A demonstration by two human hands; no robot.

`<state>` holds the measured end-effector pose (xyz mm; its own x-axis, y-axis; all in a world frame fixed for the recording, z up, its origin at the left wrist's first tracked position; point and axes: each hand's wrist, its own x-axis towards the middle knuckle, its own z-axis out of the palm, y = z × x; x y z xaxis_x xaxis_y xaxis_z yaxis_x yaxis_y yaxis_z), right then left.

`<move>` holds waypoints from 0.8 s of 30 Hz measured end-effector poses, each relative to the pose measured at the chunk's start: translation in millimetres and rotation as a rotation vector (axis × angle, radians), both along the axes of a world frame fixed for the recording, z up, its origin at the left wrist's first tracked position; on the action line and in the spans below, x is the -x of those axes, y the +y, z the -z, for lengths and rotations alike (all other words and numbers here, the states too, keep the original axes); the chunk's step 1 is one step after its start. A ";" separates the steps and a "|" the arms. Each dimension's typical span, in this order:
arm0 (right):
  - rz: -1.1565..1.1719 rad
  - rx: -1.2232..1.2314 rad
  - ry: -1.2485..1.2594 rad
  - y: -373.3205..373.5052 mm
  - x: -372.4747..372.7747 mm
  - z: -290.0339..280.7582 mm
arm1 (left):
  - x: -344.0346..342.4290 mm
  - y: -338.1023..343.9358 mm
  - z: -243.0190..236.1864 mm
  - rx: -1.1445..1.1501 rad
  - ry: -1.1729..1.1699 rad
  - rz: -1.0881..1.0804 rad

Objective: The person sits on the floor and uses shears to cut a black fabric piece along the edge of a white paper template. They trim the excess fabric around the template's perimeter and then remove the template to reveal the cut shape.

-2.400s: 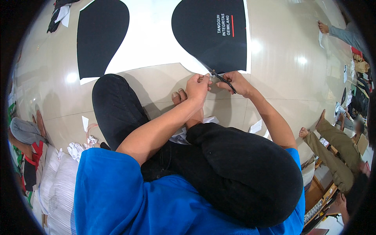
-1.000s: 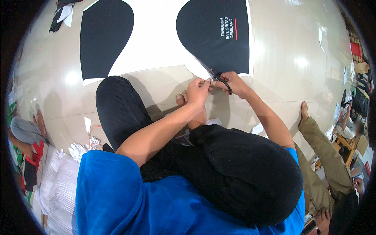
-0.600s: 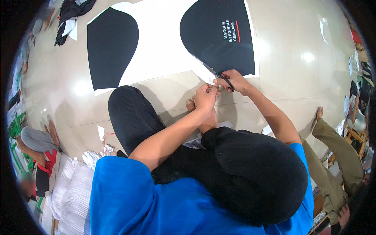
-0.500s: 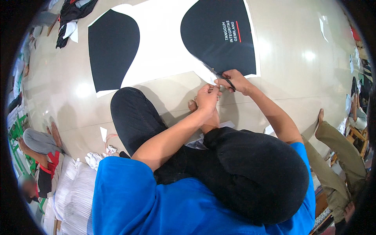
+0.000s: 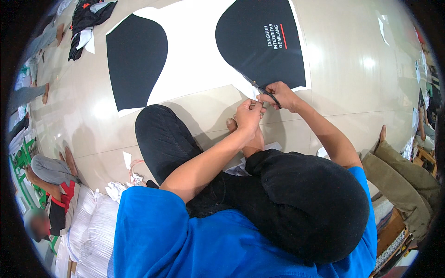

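A large white cloth (image 5: 191, 51) lies flat on the floor, printed with two dark rounded panels. The left panel (image 5: 137, 62) is plain; the right panel (image 5: 252, 39) carries small white lettering and a red line. My right hand (image 5: 283, 96) is closed round the black handles of scissors (image 5: 254, 83), whose blades lie along the lower left edge of the right panel. Just left of it, my left hand (image 5: 249, 116) pinches the narrow white strip of cloth beside the cut. Its fingertips are close to my right fingers.
My bent knees in dark trousers (image 5: 164, 134) flank the work. White scraps (image 5: 127, 160) and a white bundle (image 5: 88, 227) lie at left. A person in grey trousers (image 5: 51, 167) sits there; another's khaki leg (image 5: 394, 171) stretches at right. Dark garments (image 5: 88, 21) lie at the far left.
The whole view has shifted slightly. Both hands and the scissors keep nearly the same place on the cloth. The khaki-clad person's legs at right have changed position.
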<state>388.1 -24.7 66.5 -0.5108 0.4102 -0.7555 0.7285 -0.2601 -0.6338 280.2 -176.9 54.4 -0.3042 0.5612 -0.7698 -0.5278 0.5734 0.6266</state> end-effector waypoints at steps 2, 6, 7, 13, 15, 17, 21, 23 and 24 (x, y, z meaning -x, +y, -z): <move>-0.001 -0.004 0.017 -1.5 -1.9 3.4 | 1.0 -0.5 -1.1 -0.001 -0.003 0.004; 0.009 -0.008 0.002 -3.4 -2.8 0.6 | 5.1 -0.4 -5.3 0.014 -0.023 0.020; 0.014 -0.008 0.013 -4.1 -2.9 0.9 | 5.8 -0.5 -5.2 0.018 -0.019 0.023; 0.079 0.036 0.035 -10.2 3.6 -6.0 | 15.4 -3.9 -8.4 0.001 -0.018 0.040; 0.103 0.053 0.030 -11.9 9.7 -5.9 | 20.4 -5.8 -8.6 0.006 -0.017 0.059; 0.103 0.070 0.021 -10.7 17.3 -7.1 | 22.9 -8.3 -11.7 0.001 -0.023 0.058; 0.096 0.028 0.010 -9.1 26.5 -11.6 | 21.5 -10.5 -18.6 0.003 -0.060 0.037; 0.105 0.026 0.018 -10.1 27.5 -8.7 | 22.0 -10.3 -22.3 0.016 -0.063 0.047; 0.106 0.029 0.016 -10.6 29.3 -6.5 | 24.5 -10.1 -23.5 0.016 -0.072 0.041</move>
